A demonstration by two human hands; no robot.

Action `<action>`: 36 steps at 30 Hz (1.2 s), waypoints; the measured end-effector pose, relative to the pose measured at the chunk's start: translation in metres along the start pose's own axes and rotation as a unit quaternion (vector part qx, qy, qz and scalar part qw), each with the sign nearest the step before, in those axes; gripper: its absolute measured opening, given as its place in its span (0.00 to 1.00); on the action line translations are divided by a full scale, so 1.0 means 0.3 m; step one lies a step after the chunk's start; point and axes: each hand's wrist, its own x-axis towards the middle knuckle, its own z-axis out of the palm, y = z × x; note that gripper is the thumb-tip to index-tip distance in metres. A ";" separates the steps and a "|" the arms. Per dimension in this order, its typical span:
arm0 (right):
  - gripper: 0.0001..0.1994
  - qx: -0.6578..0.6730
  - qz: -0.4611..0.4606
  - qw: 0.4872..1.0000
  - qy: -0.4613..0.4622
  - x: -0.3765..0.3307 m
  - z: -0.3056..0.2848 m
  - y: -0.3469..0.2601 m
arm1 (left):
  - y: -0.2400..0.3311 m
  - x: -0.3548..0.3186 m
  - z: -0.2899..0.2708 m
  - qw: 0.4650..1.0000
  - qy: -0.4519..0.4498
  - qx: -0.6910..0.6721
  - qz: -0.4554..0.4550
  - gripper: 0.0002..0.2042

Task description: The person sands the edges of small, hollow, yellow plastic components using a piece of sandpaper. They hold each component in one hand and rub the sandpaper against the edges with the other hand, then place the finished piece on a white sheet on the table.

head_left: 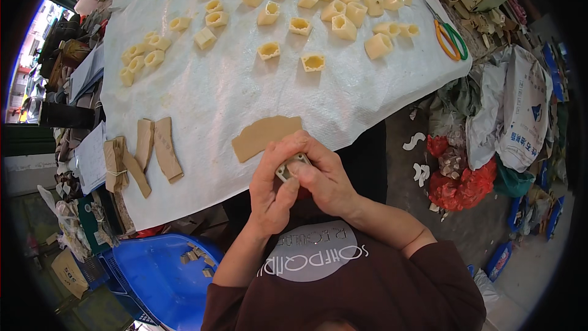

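Close to my body, at the table's near edge, both hands are closed around one small, hollow, grey-beige block point(283, 172) with little holes in its rim. My left hand point(269, 191) wraps its near left side, thumb against it. My right hand point(324, 178) reaches over from the other side, and its thumb presses at the block's opening. Fingers cover most of the block, so its full shape is hidden. Just beyond the hands lies a flat tan sheet point(263, 136) with a curved far edge. Several tan strips point(164, 147) lie to the left, some bound in a bundle point(115, 165).
Many cream hollow pieces point(268, 50) stand across the far part of the white-covered table point(202, 98). Scissors point(452, 40) with green and orange handles lie at the right edge. A blue basin point(153, 270) sits below left. Bags and a red sack point(463, 185) stand right on the floor.
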 end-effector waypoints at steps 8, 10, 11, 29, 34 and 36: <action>0.13 0.157 0.047 0.984 -0.073 -0.027 -0.054 0.045 | 0.002 0.007 0.012 0.977 0.042 -0.202 -0.042 0.18; 0.13 0.136 0.009 0.989 -0.056 -0.021 -0.032 0.038 | 0.003 0.005 0.017 0.979 0.056 -0.194 -0.037 0.17; 0.12 0.103 -0.005 0.993 -0.051 -0.021 -0.028 0.038 | 0.001 0.003 0.019 0.979 0.059 -0.193 -0.035 0.17; 0.19 -0.003 -0.033 0.999 -0.039 -0.044 -0.045 0.078 | 0.003 -0.014 0.013 0.929 0.143 -0.299 -0.167 0.18; 0.18 -0.050 -0.054 0.997 -0.014 -0.050 -0.027 0.080 | 0.012 -0.015 0.028 0.940 0.138 -0.268 -0.157 0.19; 0.17 -0.057 -0.072 0.996 -0.013 -0.047 -0.032 0.087 | 0.012 -0.019 0.025 0.952 0.130 -0.219 -0.169 0.20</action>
